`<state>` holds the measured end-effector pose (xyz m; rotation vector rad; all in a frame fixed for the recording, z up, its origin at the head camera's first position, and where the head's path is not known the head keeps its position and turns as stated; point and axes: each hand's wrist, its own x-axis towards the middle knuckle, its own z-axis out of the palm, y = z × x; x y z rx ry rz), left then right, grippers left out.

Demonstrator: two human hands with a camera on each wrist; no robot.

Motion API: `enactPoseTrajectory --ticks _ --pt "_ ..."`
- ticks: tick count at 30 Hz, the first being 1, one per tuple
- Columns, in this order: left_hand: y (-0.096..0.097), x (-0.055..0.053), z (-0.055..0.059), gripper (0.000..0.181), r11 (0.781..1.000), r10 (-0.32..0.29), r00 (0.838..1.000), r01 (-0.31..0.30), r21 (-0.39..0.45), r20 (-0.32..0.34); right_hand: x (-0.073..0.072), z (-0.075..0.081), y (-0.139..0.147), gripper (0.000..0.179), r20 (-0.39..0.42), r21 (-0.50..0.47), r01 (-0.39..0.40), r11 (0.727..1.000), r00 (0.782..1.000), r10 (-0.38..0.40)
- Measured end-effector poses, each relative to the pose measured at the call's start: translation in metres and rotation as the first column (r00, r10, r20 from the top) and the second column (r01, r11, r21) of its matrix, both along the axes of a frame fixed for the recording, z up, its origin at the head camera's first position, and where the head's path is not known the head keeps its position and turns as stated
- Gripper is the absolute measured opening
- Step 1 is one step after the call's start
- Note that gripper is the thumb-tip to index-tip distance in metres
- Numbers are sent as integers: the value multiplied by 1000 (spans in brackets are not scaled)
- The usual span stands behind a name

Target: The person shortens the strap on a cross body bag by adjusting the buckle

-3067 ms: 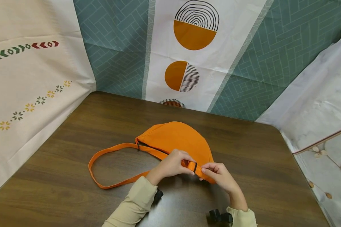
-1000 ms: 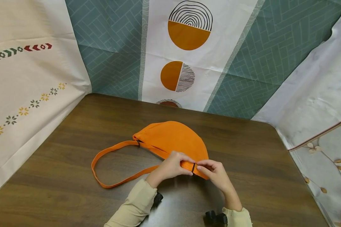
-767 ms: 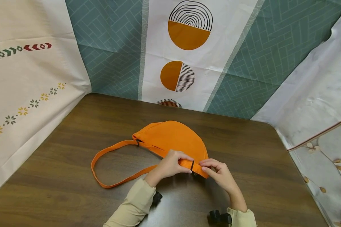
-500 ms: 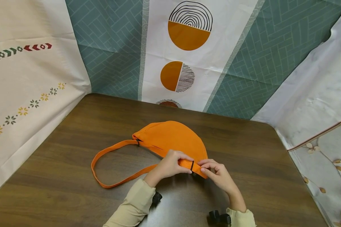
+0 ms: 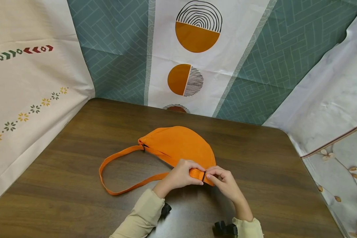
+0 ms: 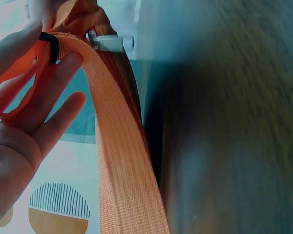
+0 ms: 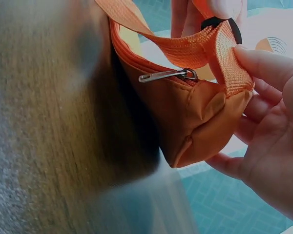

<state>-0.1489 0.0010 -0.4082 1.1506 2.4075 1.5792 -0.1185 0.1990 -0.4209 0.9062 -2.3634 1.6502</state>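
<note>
An orange waist bag (image 5: 178,142) lies on the table, its curved edge toward the back. Its orange strap (image 5: 120,153) loops out to the left. My left hand (image 5: 182,174) pinches the strap beside a black slider buckle (image 5: 204,176); in the left wrist view a small loop of webbing (image 6: 24,105) hangs by those fingers. Close on the other side of the slider, my right hand (image 5: 225,183) pinches the short strap end at the bag's right corner. A silver zipper pull (image 7: 161,75) shows there in the right wrist view.
The brown wooden table (image 5: 77,191) extends around the bag. Behind it hangs a teal and white patterned cloth (image 5: 119,53), with pale printed cloths at the left and right sides.
Over the last second my hands stay at the bag's right corner. Since half a second ago, the slider has shifted slightly right, my right fingers are closer to it, and the strap loop has drawn rightward.
</note>
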Motion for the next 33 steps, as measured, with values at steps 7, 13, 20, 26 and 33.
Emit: enactPoseTrajectory --ticks 7,13,20,26,33 --pt "-1 0 -2 29 1000 2 1000 -2 -3 -28 -1 -1 0 14 0 -18 -4 1000 1000 4" --pt "-3 -2 -3 29 1000 12 999 -11 3 -40 1 1 9 17 20 5 -4 1000 1000 4" --pt "-4 -1 0 29 1000 26 999 -26 -1 -28 3 2 14 17 51 36 -41 998 998 39" --pt "-4 -1 0 28 999 34 999 -34 7 -1 1 0 10 18 -4 23 -16 1000 1000 16" --pt "-4 -1 -1 31 1000 9 999 -10 19 34 0 -1 3 17 -22 32 27 999 999 -27"
